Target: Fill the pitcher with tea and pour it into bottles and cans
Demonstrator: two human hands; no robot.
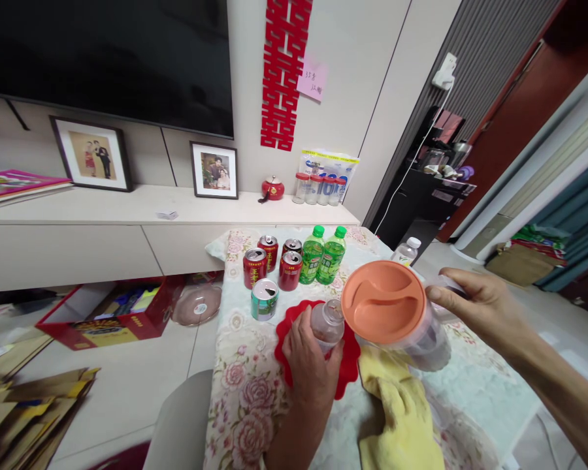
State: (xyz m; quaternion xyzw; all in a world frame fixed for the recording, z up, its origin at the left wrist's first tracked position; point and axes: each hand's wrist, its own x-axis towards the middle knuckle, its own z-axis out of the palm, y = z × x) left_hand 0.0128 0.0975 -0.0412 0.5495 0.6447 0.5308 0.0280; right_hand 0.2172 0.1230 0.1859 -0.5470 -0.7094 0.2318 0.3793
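My left hand (311,362) is wrapped round a clear, open-necked plastic bottle (329,321) over a red scalloped tray (349,371). By its handle, my right hand (475,297) grips a clear pitcher (428,346) with an orange lid (385,301). The pitcher is tilted left, its lid edge close beside the bottle's mouth. Whether liquid is flowing I cannot tell. A yellow cloth (402,411) lies crumpled below the pitcher. Behind the tray are several red drink cans (255,269) and a teal can (264,300).
Two green-capped bottles (332,256) stand behind the tray, and a white-capped bottle (406,251) stands behind the pitcher. The floral tablecloth (245,398) covers the table. A grey chair (182,421) is at its left edge. Red-lidded jars (318,190) line the white cabinet.
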